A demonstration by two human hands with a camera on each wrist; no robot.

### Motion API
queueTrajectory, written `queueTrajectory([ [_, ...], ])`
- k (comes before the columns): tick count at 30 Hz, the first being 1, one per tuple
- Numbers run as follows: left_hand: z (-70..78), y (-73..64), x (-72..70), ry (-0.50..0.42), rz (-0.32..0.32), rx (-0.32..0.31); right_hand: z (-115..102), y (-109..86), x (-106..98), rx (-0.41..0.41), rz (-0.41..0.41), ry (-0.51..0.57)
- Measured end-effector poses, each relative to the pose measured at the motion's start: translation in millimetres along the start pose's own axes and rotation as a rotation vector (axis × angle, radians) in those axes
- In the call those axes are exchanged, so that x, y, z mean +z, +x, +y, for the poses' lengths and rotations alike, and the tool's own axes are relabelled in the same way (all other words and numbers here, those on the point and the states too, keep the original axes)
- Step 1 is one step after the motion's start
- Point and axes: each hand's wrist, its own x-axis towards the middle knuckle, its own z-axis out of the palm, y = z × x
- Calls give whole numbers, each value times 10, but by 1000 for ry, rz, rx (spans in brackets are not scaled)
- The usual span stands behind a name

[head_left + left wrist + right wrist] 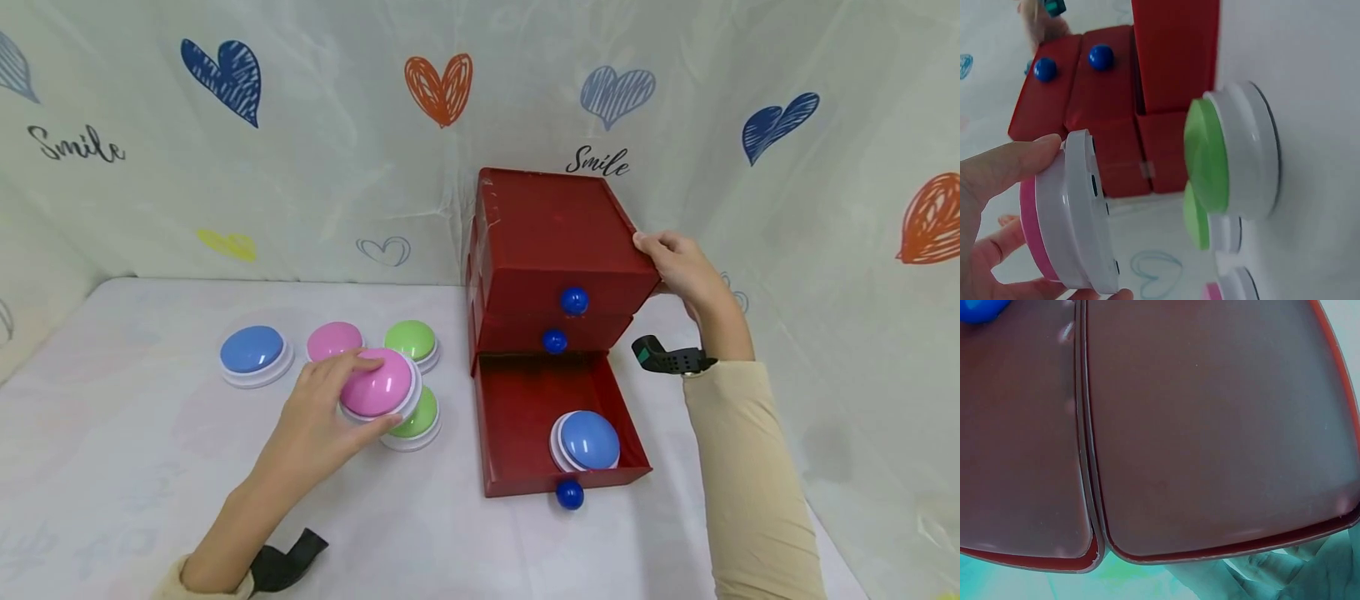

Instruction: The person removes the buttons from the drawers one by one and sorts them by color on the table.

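My left hand (311,429) grips a pink dome push button (377,385) by its white rim, raised above the table. The left wrist view shows that pink button (1054,219) side-on, thumb on one edge and fingertips on the other. Behind and below it are two green push buttons (410,339) and another pink push button (333,339), partly covered. My right hand (690,271) holds the top right edge of a red drawer cabinet (558,221), thumb on top. In the pulled-out bottom drawer (517,433) lies a blue push button (590,440), tilted near the front wall.
Another blue push button (252,354) stands on the white-covered table at the left. Blue ball knobs (574,301) stick out from the drawer fronts. Behind the table hangs a pale curtain (322,167) printed with hearts.
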Motion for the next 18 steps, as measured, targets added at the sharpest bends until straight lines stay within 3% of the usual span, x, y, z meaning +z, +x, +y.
queueTrajectory([
  [10,-251,-51,-200,35,2,-68,-3,7,-2,-5,3,3],
  [18,-446,-37,-284,93,-123,-149,-17,-5,7,9,3,-3],
])
